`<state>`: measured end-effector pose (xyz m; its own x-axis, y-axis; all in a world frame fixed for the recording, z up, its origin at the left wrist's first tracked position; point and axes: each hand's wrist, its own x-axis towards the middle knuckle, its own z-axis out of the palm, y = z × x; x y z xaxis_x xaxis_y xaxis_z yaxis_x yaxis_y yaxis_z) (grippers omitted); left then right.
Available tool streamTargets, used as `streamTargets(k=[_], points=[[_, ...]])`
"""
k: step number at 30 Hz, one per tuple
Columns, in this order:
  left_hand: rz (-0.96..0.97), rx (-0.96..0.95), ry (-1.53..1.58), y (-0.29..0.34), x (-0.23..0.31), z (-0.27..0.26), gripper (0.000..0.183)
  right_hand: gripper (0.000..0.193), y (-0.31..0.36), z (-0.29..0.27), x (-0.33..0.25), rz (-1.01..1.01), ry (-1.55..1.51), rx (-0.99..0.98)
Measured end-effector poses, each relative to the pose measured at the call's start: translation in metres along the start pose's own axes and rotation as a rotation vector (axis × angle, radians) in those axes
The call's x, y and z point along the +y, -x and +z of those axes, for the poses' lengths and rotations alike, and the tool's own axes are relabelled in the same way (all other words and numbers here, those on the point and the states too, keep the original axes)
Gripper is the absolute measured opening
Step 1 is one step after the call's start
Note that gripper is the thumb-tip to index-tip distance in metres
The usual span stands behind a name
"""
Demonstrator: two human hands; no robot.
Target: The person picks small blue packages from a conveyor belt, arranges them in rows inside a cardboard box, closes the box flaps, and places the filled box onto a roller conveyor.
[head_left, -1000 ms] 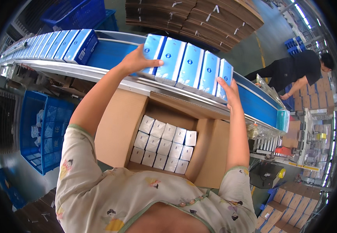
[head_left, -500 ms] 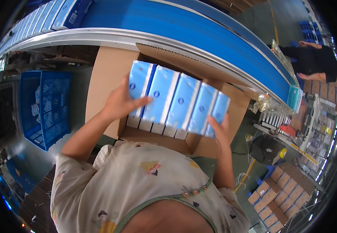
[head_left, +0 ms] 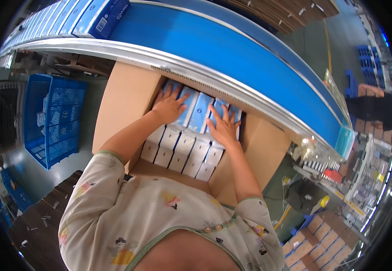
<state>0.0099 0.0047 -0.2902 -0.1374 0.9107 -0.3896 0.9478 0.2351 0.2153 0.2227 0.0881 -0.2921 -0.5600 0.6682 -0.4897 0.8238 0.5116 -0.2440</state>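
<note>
A row of blue-and-white flat boxes (head_left: 199, 111) lies in the far part of an open cardboard carton (head_left: 118, 105). My left hand (head_left: 168, 105) rests flat on the left boxes of that row, fingers spread. On the right boxes my right hand (head_left: 223, 127) presses down the same way. Nearer me in the carton sit several white boxes (head_left: 183, 150) standing on end in tidy rows.
A blue conveyor belt (head_left: 232, 53) with a metal edge runs across just beyond the carton; more blue boxes (head_left: 97, 14) ride on it at upper left. A blue plastic crate (head_left: 53, 118) stands at left. Another person (head_left: 371, 108) works at far right near stacked small cartons (head_left: 315, 235).
My hands lifted the row of blue boxes off the belt, carried it toward me and down, and now it lies inside the carton under my flat palms.
</note>
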Motion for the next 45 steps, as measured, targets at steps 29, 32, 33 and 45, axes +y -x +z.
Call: streamTargets(k=[29, 32, 33, 45], points=[[-0.018, 0.635, 0.097, 0.084, -0.198, -0.246, 0.046, 0.033, 0.118, 0.010, -0.097, -0.189, -0.385, 0.034], [-0.349, 0.940, 0.060, 0.068, -0.260, -0.272, 0.033, 0.029, 0.145, 0.000, -0.120, -0.124, -0.455, 0.071], [-0.504, 0.886, -0.052, 0.060, -0.297, -0.265, 0.031, 0.028, 0.147, -0.009, -0.123, -0.138, -0.451, 0.096], [-0.136, 0.345, 0.425, 0.004, -0.182, -0.260, 0.101, 0.070, -0.035, -0.198, -0.133, 0.033, -0.434, 0.734]])
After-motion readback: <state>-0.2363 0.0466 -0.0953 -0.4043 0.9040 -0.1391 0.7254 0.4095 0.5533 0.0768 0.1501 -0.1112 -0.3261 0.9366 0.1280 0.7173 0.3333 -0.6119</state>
